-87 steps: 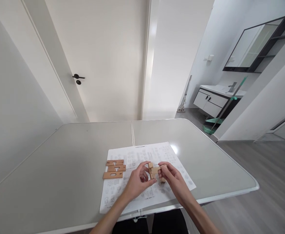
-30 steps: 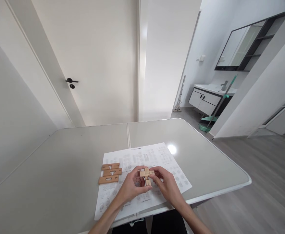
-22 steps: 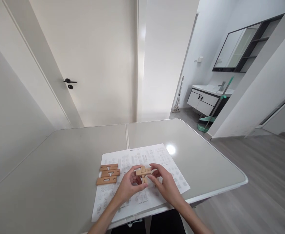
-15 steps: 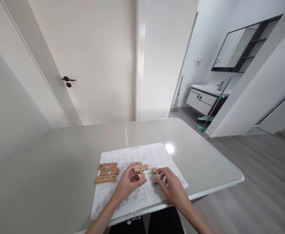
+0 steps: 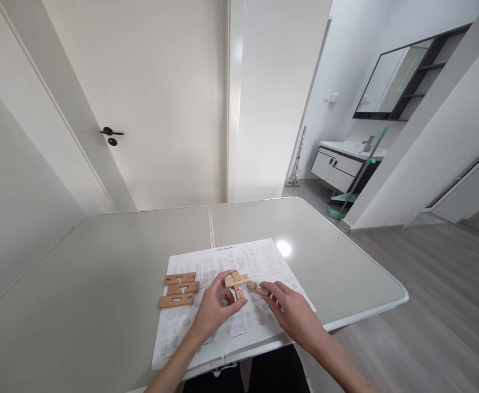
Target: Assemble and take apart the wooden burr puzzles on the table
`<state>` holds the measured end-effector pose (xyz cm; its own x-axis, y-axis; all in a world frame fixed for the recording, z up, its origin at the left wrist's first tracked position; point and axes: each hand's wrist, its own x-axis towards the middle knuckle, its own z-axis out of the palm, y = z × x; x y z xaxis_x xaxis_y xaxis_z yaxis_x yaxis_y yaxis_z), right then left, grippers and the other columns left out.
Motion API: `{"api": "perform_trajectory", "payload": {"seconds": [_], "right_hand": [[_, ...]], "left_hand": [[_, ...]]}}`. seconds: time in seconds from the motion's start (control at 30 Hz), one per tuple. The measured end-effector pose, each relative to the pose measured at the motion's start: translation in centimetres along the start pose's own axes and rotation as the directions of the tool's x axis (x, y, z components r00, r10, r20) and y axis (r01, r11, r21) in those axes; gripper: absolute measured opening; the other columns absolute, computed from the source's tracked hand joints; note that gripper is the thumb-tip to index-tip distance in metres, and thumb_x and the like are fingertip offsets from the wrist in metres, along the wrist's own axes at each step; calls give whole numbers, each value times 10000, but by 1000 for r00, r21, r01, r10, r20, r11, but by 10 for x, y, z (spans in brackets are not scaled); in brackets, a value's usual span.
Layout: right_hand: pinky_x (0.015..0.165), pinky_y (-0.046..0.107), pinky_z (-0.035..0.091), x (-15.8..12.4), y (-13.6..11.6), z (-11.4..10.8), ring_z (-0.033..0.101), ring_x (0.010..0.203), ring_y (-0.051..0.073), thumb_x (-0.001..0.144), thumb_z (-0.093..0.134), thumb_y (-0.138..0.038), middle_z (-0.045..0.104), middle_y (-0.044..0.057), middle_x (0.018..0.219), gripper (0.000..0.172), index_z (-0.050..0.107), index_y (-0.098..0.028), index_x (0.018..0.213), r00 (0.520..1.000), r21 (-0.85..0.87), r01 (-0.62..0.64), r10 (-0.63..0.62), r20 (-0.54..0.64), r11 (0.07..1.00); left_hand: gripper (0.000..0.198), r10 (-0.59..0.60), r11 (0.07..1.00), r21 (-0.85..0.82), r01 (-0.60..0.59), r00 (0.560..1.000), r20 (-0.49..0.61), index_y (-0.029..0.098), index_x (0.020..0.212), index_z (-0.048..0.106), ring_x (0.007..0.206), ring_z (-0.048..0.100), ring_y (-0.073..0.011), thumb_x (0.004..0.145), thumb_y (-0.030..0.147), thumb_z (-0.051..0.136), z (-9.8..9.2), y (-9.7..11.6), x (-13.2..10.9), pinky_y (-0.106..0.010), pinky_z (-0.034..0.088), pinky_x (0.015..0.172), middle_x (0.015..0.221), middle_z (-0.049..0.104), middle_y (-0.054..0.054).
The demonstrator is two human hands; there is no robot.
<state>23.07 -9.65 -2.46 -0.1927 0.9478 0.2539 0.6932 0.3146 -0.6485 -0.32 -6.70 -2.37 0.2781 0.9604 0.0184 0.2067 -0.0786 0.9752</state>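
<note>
My left hand [image 5: 218,299] is closed around a small assembly of joined wooden puzzle pieces [image 5: 237,281], its thumb at the lower block. In my right hand [image 5: 291,305] is a single notched wooden puzzle piece [image 5: 257,289], pinched between thumb and fingers. The free end of that piece points left, close to the assembly; whether they touch I cannot tell. Both hands are over a printed instruction sheet [image 5: 259,256] with rows of small diagrams. To the left, three flat wooden pieces with cut-out slots [image 5: 183,287] lie partly on the sheet, dark marks at their ends.
The sheet lies on a light grey table [image 5: 112,262] with a seam across it and a rounded right corner. A white door [image 5: 174,109] stands behind the table. At the back right are a washbasin cabinet [image 5: 337,164], a mop [image 5: 297,164] and a green dustpan [image 5: 337,212].
My right hand has picked up the notched piece from the sheet, turned it from upright to slanting and brought its end toward the assembly. My left hand stays nearly still.
</note>
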Motion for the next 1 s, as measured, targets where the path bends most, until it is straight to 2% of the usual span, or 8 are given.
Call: {"api": "perform_trajectory", "payload": {"seconds": [0.23, 0.4, 0.7, 0.77, 0.83, 0.9, 1.0], "right_hand": [[536, 300, 394, 14, -19, 3, 654, 663, 217, 1039, 433, -245, 719, 71, 1006, 328, 641, -330, 1278, 977, -120, 212, -211, 17, 970], [605, 309, 475, 19, -29, 3, 716, 801, 244, 1064, 421, -224, 725, 73, 1044, 235, 576, -266, 1236, 971, -179, 236, -222, 91, 955], [586, 288, 448, 18, -28, 6, 681, 716, 202, 1033, 448, -138, 718, 30, 980, 235, 539, -262, 1211, 952, -213, 300, -278, 126, 930], [578, 281, 430, 17, -29, 8, 674, 712, 196, 1031, 450, -136, 719, 25, 967, 243, 545, -264, 1214, 949, -193, 311, -292, 121, 931], [569, 274, 419, 17, -31, 9, 665, 697, 187, 1036, 445, -144, 719, 24, 956, 242, 557, -267, 1212, 950, -167, 307, -292, 106, 937], [573, 269, 424, 17, -33, 7, 661, 690, 180, 1046, 438, -162, 721, 24, 955, 237, 571, -271, 1208, 955, -133, 292, -281, 96, 947], [613, 270, 467, 17, -36, 0, 679, 720, 180, 1064, 437, -208, 722, 20, 960, 229, 588, -289, 1217, 960, -36, 261, -256, 109, 965]], "left_hand": [[672, 64, 994, 86, -63, 998, -15, 240, 1417, 507, 633, 596, -151, 828, 408, 784, 2, 0, -3, -313, 542, 721, 644, 570, 69], [624, 125, 986, 110, -129, 991, 38, 245, 1392, 520, 670, 609, -155, 837, 391, 765, 3, -2, -5, -313, 566, 705, 762, 636, 31], [632, 169, 970, 167, -174, 985, 42, 259, 1385, 574, 659, 563, -141, 809, 383, 803, 4, -5, -5, -290, 557, 683, 776, 612, 34], [623, 209, 957, 201, -209, 978, 20, 285, 1376, 596, 664, 546, -133, 801, 389, 813, 4, -6, -5, -287, 556, 677, 879, 625, 10], [619, 237, 947, 220, -233, 971, 8, 305, 1353, 620, 664, 541, -123, 780, 404, 831, 3, -6, -5, -288, 561, 657, 1066, 634, -31], [620, 226, 951, 211, -224, 974, 16, 309, 1348, 623, 663, 562, -121, 773, 412, 830, 3, -5, -5, -288, 571, 632, 1177, 636, -56], [658, 168, 974, 150, -172, 985, 37, 283, 1388, 590, 679, 613, -140, 784, 405, 821, 3, -3, -5, -309, 601, 676, 1038, 699, -35]]}}
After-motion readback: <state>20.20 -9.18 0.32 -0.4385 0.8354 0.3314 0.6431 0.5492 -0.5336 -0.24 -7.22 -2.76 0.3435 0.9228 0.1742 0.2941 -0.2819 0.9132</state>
